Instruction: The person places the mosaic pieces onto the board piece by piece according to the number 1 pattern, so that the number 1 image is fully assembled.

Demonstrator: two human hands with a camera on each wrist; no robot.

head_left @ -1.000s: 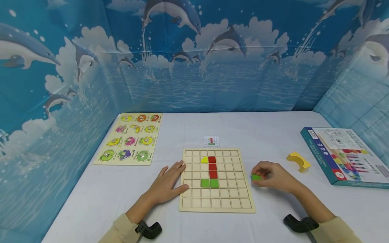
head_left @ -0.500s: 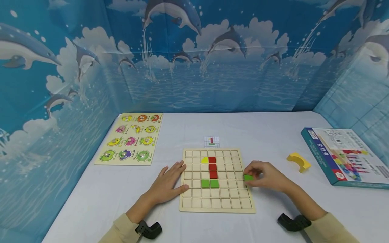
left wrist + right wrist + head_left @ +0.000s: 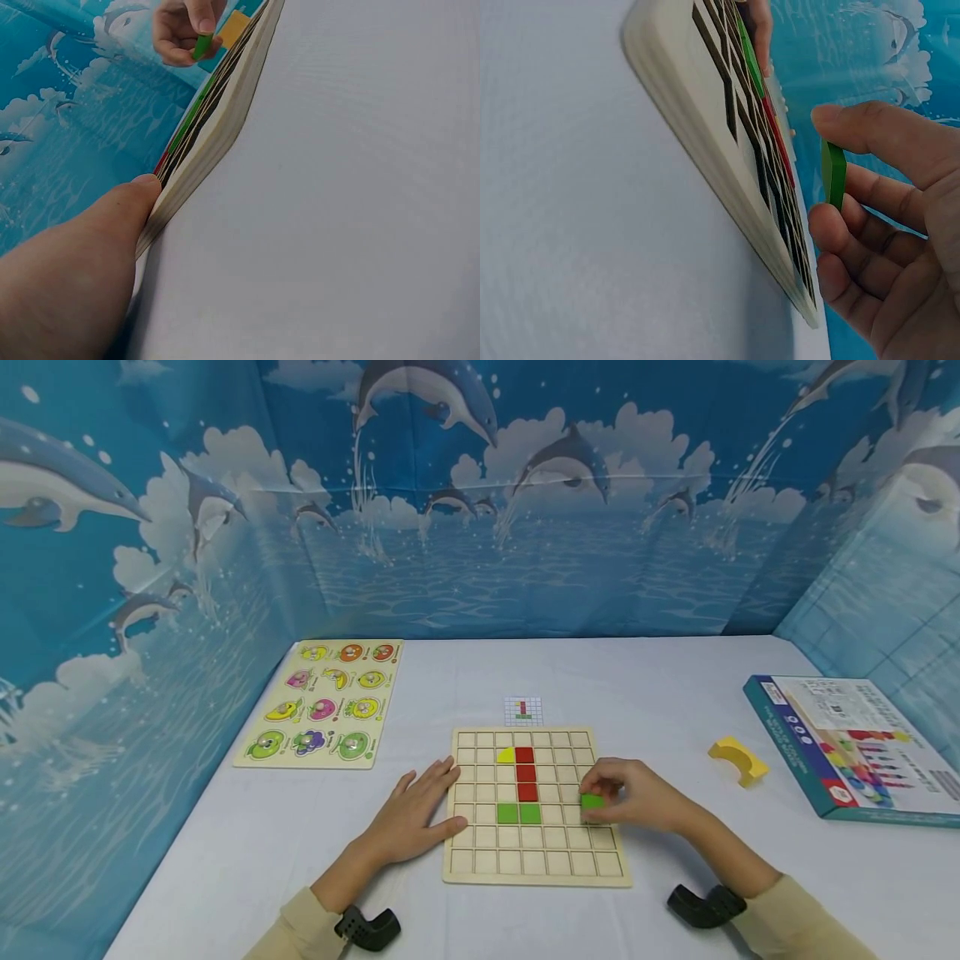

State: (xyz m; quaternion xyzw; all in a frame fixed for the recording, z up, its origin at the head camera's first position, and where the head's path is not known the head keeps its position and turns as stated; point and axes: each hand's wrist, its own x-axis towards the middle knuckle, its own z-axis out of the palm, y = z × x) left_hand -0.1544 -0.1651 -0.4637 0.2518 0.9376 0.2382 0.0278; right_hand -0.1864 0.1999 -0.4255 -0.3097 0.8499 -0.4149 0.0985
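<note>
A wooden grid board (image 3: pixel 536 862) lies on the white table. Its cells hold a yellow quarter-round piece (image 3: pixel 506 756), a column of red squares (image 3: pixel 527 773) and two green squares (image 3: pixel 518 813) side by side. Against the board's left edge rests my left hand (image 3: pixel 411 818), fingers spread, thumb on the rim. My right hand (image 3: pixel 636 793) pinches a green square tile (image 3: pixel 592 802) between thumb and fingers over the board's right columns. In the right wrist view the tile (image 3: pixel 833 174) is held on edge, apart from the board.
A small pattern card (image 3: pixel 522 711) lies behind the board. To the left is a fruit puzzle board (image 3: pixel 302 756). A yellow arch block (image 3: pixel 738 760) and a flat box (image 3: pixel 862 752) lie on the right. Dolphin-printed cloth (image 3: pixel 465 568) surrounds the table.
My right hand has moved left with the green square tile, from beside the board to above its right columns. The left hand has stayed in place.
</note>
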